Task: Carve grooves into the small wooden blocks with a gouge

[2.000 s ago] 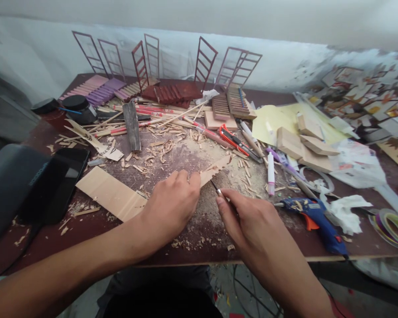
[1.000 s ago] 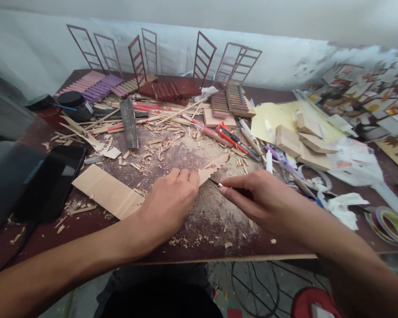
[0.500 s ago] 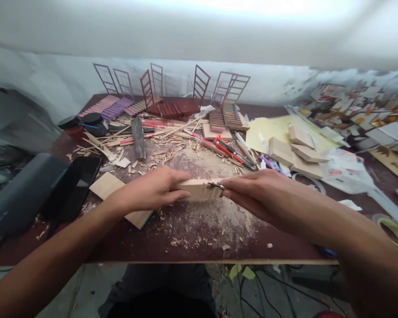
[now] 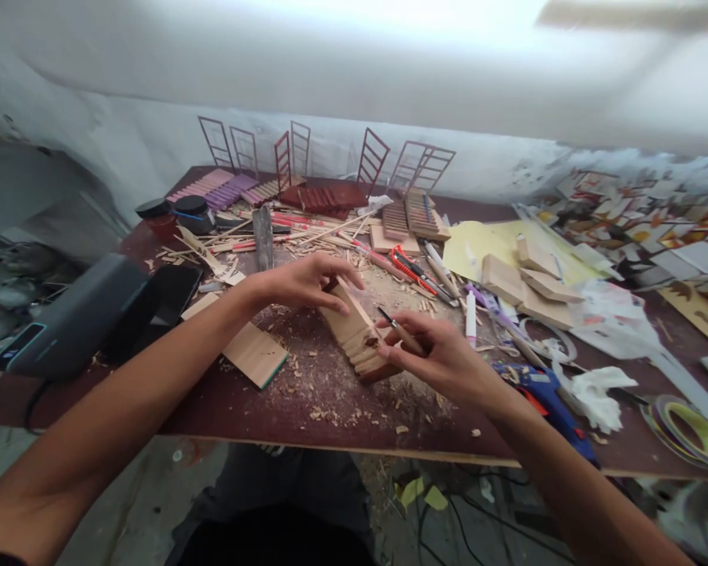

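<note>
A pale wooden block (image 4: pixel 349 326) with grooves cut across its lower end is held tilted above the tabletop. My left hand (image 4: pixel 307 284) grips its upper end, with the thumb on one side and the fingers on the other. In my right hand (image 4: pixel 433 350) is a carving knife (image 4: pixel 408 339) with a wooden handle, its dark metal tip pointing up and left. The fingertips of that hand also touch the block's grooved end, near a dark notch. Wood shavings (image 4: pixel 336 415) lie scattered beneath the block. A flat wooden board (image 4: pixel 256 354) rests left of it.
Pencils and thin sticks lie behind, with a red utility knife (image 4: pixel 410 266). Small ladder-like frames (image 4: pixel 373 161) stand at the wall. On the right are wood blocks (image 4: pixel 501 277), a blue glue gun (image 4: pixel 546 393) and tape rolls (image 4: pixel 693 424). A grey power station (image 4: pixel 74 314) stands left.
The block has turned from roughly level to a steep slant, its right end swinging down toward me. My left hand has moved up, and the knife now points away from the block. The view has shifted.
</note>
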Demonstrator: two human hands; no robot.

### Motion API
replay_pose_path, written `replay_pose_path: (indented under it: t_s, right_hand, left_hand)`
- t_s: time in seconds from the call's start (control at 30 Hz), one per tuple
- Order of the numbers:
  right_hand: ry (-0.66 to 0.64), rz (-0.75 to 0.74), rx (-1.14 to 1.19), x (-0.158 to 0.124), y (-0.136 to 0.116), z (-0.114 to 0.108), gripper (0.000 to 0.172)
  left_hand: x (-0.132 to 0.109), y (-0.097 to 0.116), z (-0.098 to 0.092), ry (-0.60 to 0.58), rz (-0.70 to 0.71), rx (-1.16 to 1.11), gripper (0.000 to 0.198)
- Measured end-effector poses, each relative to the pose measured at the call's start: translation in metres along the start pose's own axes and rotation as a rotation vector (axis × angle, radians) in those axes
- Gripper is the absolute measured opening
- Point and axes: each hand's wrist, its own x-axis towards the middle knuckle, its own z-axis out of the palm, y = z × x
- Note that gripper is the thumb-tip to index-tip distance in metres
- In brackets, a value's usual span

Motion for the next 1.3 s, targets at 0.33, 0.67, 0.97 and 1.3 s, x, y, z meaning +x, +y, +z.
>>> replay_pose_path:
  t_s: [0.33, 0.67, 0.97, 1.3]
  right_hand:
    - [0.069, 0.002, -0.01, -0.022, -0.02, 0.031, 0.019]
    - [-0.139, -0.081, -0.545, -0.026, -0.015, 0.005, 0.039]
    - [-0.294, -0.054, -0.964, 0.003, -0.001, 0.003, 0.027]
    - [-0.319, -0.16, -1.029, 0.009, -0.003, 0.0, 0.011]
  left_hand:
    - [0.021, -0.01, 0.031, -0.007, -0.027, 0.173, 0.037]
    - [0.036, -0.014, 0.042, -0.183, 0.128, 0.457, 0.021]
    - [0.052, -0.029, 0.042, -0.202, 0.221, 0.524, 0.029]
    - [0.054, -0.034, 0.045, -0.211, 0.219, 0.46, 0.032]
